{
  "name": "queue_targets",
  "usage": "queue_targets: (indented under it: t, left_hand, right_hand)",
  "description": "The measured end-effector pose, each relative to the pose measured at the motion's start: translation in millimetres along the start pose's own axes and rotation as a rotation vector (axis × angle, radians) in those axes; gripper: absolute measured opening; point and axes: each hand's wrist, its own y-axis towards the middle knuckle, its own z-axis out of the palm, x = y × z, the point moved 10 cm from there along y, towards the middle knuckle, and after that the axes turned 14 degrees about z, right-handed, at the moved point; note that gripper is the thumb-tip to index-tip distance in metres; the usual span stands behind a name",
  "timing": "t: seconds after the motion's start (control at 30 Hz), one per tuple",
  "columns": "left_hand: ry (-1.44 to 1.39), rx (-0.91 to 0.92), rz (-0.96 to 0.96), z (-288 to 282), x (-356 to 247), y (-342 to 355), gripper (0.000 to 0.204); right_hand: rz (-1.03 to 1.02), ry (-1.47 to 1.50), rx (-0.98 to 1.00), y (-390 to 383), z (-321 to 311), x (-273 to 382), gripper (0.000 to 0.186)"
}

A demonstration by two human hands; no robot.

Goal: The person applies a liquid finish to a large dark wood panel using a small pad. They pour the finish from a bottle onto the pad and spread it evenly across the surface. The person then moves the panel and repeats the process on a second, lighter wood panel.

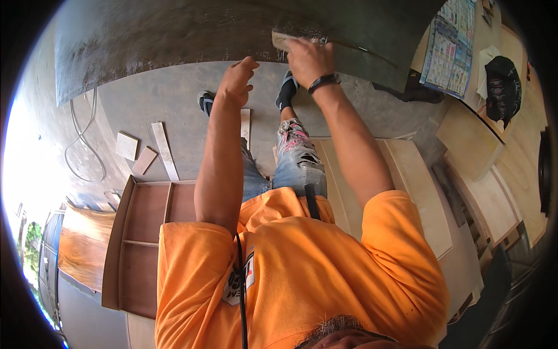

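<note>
A large dark panel (192,29) with a streaky grey-brown surface spans the far side in front of me. My right hand (311,58), with a dark band at the wrist, is closed round what looks like a flat brush (281,41). Its pale tan head sticks out to the left of my fingers, over the panel near its front edge; my hand hides the rest. Left of it, my left hand (238,80) hovers by the panel's near edge, its fingers loosely bent and apart, with nothing visible in them.
Wood offcuts (164,151) and a looped cable (81,142) lie on the floor at left. A brown compartmented wooden frame (142,218) stands at my left, pale boards (401,174) at my right. Farther right, a black bag (503,87) lies near a printed sheet (450,49).
</note>
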Motion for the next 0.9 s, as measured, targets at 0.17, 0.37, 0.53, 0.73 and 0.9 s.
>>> queue_targets:
  t: [0.17, 0.37, 0.53, 0.73, 0.9]
  left_hand:
    - [0.056, 0.000, 0.013, -9, 15, 13, 0.054]
    - [0.208, 0.076, 0.003, 2, 1, -10, 0.054]
    - [0.152, 0.133, 0.006, 47, 11, -25, 0.044]
    - [0.035, 0.132, 0.027, 69, 29, -8, 0.045]
    - [0.055, 0.119, -0.003, 70, 20, -8, 0.053]
  right_hand:
    - [-0.040, 0.083, -0.029, -56, 17, 6, 0.018]
    - [0.169, 0.481, 0.099, -76, -27, -53, 0.025]
    - [0.056, 0.296, -0.284, -14, -69, -103, 0.029]
    - [-0.040, -0.004, -0.207, 18, -46, -94, 0.025]
    - [0.030, -0.027, -0.135, 37, -39, -103, 0.029]
